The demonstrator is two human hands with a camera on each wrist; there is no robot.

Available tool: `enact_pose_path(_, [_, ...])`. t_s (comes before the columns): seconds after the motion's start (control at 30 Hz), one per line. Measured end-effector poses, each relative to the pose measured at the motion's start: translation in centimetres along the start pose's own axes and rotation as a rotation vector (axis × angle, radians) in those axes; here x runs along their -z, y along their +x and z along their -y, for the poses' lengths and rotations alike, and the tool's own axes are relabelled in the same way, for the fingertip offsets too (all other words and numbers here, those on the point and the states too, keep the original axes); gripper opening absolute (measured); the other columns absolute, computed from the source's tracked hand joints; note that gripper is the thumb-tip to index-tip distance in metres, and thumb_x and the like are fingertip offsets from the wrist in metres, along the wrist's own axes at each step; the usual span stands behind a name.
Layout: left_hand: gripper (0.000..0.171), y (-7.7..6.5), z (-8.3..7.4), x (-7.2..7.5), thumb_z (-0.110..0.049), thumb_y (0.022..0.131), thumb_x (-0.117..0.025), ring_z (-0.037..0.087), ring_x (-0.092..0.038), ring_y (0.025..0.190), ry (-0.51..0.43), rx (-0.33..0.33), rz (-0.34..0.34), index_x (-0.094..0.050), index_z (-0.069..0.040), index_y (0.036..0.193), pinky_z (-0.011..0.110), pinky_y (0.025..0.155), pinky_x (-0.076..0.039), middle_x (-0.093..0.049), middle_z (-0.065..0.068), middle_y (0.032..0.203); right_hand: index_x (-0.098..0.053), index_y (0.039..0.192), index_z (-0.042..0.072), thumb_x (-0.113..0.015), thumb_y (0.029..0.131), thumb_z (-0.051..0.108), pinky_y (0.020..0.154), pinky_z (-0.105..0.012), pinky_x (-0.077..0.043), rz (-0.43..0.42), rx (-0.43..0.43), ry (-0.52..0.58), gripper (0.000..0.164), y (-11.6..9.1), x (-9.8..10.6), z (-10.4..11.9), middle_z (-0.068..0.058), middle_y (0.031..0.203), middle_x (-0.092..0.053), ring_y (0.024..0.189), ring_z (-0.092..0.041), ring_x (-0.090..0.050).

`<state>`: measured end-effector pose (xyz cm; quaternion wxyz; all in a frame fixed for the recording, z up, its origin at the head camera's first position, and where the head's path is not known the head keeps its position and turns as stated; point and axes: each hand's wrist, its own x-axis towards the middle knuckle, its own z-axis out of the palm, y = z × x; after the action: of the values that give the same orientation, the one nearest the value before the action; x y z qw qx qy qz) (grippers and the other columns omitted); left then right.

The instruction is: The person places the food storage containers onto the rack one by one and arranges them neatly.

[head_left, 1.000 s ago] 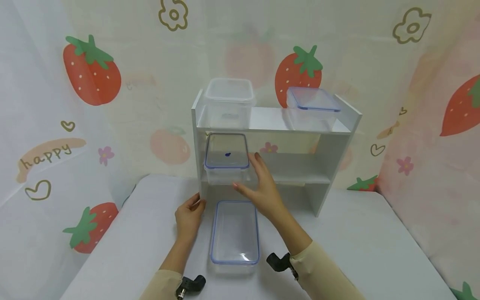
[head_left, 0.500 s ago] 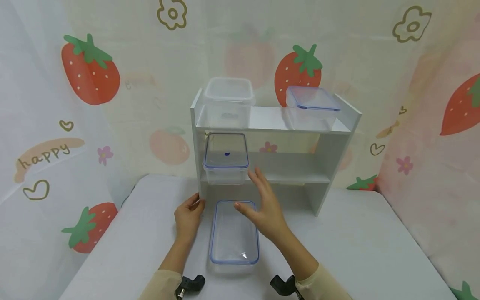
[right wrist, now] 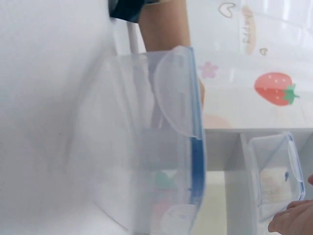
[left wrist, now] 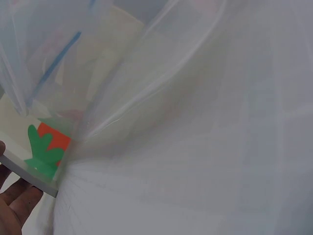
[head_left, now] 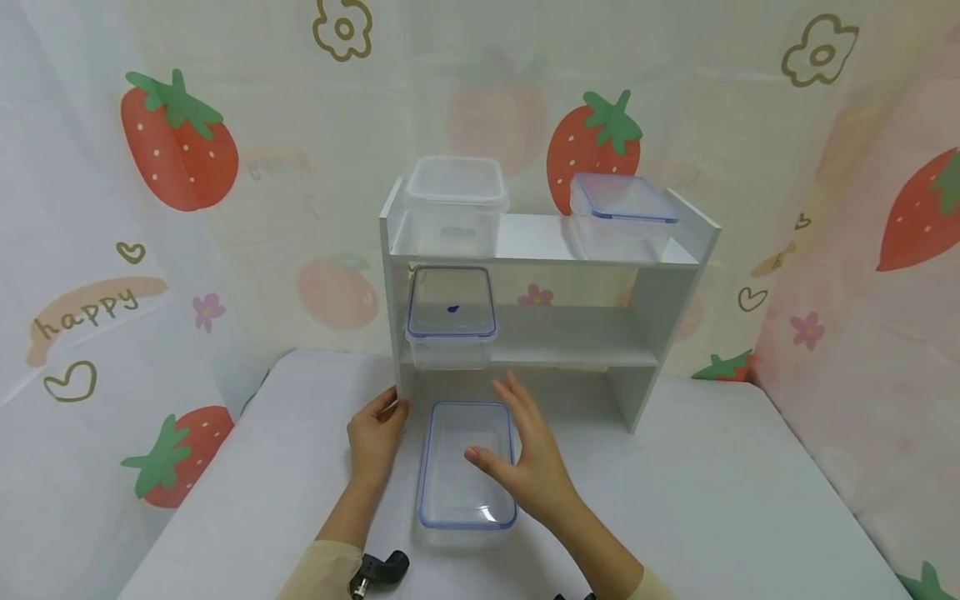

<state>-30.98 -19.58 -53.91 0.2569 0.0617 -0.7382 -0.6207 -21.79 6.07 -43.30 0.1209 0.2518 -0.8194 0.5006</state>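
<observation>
My left hand [head_left: 375, 437] holds the lower front edge of the white shelf's left side panel [head_left: 390, 283]. In the left wrist view, the thumb and fingers [left wrist: 27, 203] lie on opposite sides of the panel edge [left wrist: 34, 177]. My right hand [head_left: 534, 467] hovers over the right part of a clear food container [head_left: 465, 492] with a blue-rimmed lid, its fingers spread and nothing in them. That container stands on the table before the shelf and fills much of the right wrist view. Another blue-rimmed food container [head_left: 452, 350] sits at the left of the middle shelf.
On the top shelf stand a clear container [head_left: 456, 221] with a frosted lid at the left and a blue-lidded container [head_left: 622, 233] at the right. The middle shelf board [head_left: 577, 337] runs right from its container. A white cloth covers the table [head_left: 720, 483]. Printed curtains surround it.
My right hand has drawn back from beside the middle-shelf container, down and toward me, to above the container on the table. The left hand keeps its place on the panel.
</observation>
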Motion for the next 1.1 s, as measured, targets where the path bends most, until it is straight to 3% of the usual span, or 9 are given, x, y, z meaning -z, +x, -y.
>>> enact_pose_path(0.2, [0.034, -0.1, -0.1, 0.1, -0.015, 0.094, -0.075, 0.032, -0.073, 0.11, 0.012, 0.011, 0.003, -0.071, -0.004, 0.126, 0.017, 0.079, -0.06, -0.071, 0.015, 0.127, -0.036, 0.159, 0.029, -0.085, 0.084, 0.041, 0.118, -0.073, -0.025, 0.014, -0.045, 0.013, 0.09, -1.4, -0.7, -0.7, 0.01, 0.17, -0.018, 0.157, -0.03, -0.019])
enact_pose_path(0.4, [0.036, -0.1, -0.1, 0.1, -0.016, 0.094, -0.075, 0.033, -0.072, 0.111, 0.004, 0.004, 0.01, -0.071, -0.004, 0.127, 0.019, 0.082, -0.061, -0.071, 0.015, 0.128, -0.037, 0.159, 0.028, -0.086, 0.083, 0.038, 0.118, -0.073, -0.024, 0.026, -0.062, 0.025, 0.091, -2.6, -1.2, -1.4, 0.005, 0.171, -0.019, 0.157, -0.03, -0.018])
enact_pose_path(0.63, [0.035, -0.1, -0.1, 0.1, -0.016, 0.094, -0.076, 0.032, -0.073, 0.11, 0.007, 0.006, 0.001, -0.071, -0.004, 0.126, 0.019, 0.08, -0.061, -0.071, 0.015, 0.127, -0.035, 0.16, 0.027, -0.084, 0.082, 0.047, 0.116, -0.074, -0.028, 0.047, -0.065, 0.007, 0.095, -4.0, -1.2, -2.4, 0.007, 0.171, -0.016, 0.157, -0.034, -0.019])
enact_pose_path(0.93, [0.035, -0.3, -0.3, 0.0, -0.015, 0.094, -0.076, 0.033, -0.073, 0.109, -0.01, 0.009, 0.003, -0.071, -0.003, 0.126, 0.016, 0.075, -0.061, -0.072, 0.016, 0.126, -0.036, 0.158, 0.034, -0.087, 0.077, 0.051, 0.112, -0.074, -0.034, 0.089, -0.174, 0.004, 0.098, -5.6, -1.1, -3.4, 0.0, 0.172, -0.014, 0.154, -0.04, -0.025])
enact_pose_path(1.1, [0.037, -0.2, -0.1, 0.1, -0.018, 0.094, -0.075, 0.032, -0.072, 0.111, 0.001, 0.011, 0.007, -0.071, -0.004, 0.128, 0.019, 0.08, -0.061, -0.071, 0.015, 0.127, -0.034, 0.16, 0.032, -0.089, 0.076, 0.047, 0.113, -0.078, -0.028, 0.15, -0.229, 0.017, 0.101, -6.1, -1.1, -3.9, 0.001, 0.173, -0.006, 0.156, -0.042, -0.015])
